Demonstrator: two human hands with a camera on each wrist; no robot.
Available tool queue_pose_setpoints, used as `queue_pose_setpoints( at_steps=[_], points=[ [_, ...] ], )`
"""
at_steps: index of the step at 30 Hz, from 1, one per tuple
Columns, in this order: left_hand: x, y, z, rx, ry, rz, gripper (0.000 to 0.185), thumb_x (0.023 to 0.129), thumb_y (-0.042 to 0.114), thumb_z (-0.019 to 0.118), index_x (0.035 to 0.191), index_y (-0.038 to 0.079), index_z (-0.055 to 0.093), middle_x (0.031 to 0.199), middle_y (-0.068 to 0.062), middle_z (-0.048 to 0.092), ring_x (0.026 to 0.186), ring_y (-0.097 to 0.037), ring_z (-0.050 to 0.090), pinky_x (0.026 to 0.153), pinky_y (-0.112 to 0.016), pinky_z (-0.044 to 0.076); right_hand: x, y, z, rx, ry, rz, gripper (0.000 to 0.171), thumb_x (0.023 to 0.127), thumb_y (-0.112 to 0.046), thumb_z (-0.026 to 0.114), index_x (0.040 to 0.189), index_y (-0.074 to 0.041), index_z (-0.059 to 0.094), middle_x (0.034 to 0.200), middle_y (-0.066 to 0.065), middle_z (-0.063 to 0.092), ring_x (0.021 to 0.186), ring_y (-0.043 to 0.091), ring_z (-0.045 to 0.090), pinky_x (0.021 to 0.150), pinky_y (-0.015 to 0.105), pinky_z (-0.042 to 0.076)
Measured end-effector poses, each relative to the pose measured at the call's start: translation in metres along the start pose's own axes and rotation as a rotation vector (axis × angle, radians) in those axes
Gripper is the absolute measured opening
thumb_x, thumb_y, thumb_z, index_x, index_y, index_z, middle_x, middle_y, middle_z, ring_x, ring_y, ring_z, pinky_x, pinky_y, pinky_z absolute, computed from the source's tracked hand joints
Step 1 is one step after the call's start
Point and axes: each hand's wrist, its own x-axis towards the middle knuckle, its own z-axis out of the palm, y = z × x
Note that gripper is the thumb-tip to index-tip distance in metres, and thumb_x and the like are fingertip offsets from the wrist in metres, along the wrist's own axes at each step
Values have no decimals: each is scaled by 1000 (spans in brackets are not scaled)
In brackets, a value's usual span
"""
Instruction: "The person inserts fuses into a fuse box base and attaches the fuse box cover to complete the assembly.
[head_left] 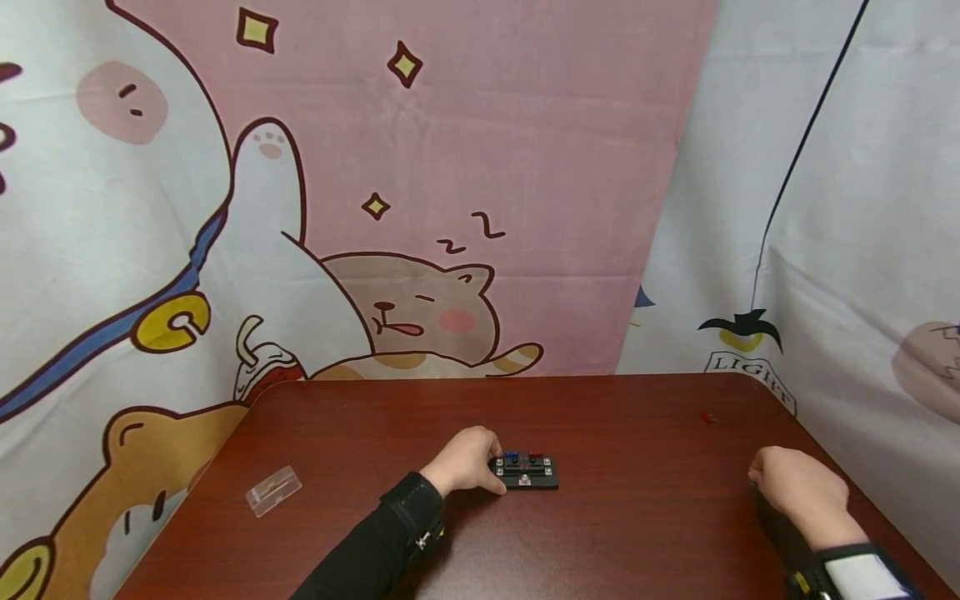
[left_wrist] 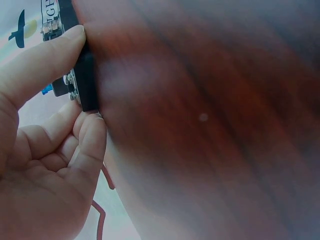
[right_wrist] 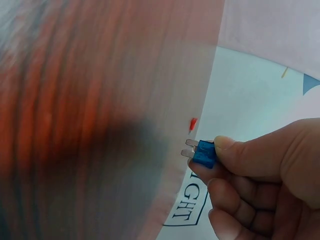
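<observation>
Right hand [head_left: 806,493], nearest, pinches a blue blade fuse [right_wrist: 204,155], prongs exposed; well leftward on the desk [head_left: 637,533], the left hand [head_left: 467,463] grips the left end of a black fuse block [head_left: 527,472], long axis running sideways.

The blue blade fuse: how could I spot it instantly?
Near the right edge of the brown table, find the right hand. It pinches the blue blade fuse, two metal prongs exposed, whereas the red fuse lies unheld on the table.
</observation>
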Motion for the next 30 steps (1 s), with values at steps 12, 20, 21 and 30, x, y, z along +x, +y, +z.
queue_pose_setpoints(
  at_steps=[12, 20, 21, 30],
  points=[
    [0, -1, 1, 7, 5, -5, 44, 62, 31, 95, 90, 9, 69, 84, 5, 58, 75, -9, 52, 74, -28, 47, 4, -24, -5, 7, 54, -44, 8, 88, -9, 66, 89, -3, 71, 87, 20, 66, 72, 27, 58, 58, 50, 49],
    [0, -1, 1, -2, 4, -5, 43, 62, 30, 95, 89, 9, 69, 84, 4, 59, 75, -9, 52, 74, -28, 47, 8, -40, -4, 30, 79, -90, 10, 88, -12, 70, 91, -2, 71, 92, 20, 68, 78, 34, 63, 63, 52, 51],
    [0, -1, 1, -2, 4, -6, 43, 62, 30, 95, 89, 9, 69, 84, 4, 59, 75, -9, 52, 74, -28, 47, 9, -43, -4, 31, 82, -95, 10, 88, -12, 71, 91, -2, 71, 92, 20, 68, 78, 33, 63, 63, 52, 51],
    [0, 0, 0, -13, 4, -10, 44, 62, 30, 95, 90, 9, 69, 83, 4, 58, 75, -9, 52, 73, -28, 47, 15, -62, 1, 48, 95, -165, 13, 89, -14, 72, 92, -2, 72, 91, 17, 69, 79, 32, 64, 68, 51, 52]
  ],
)
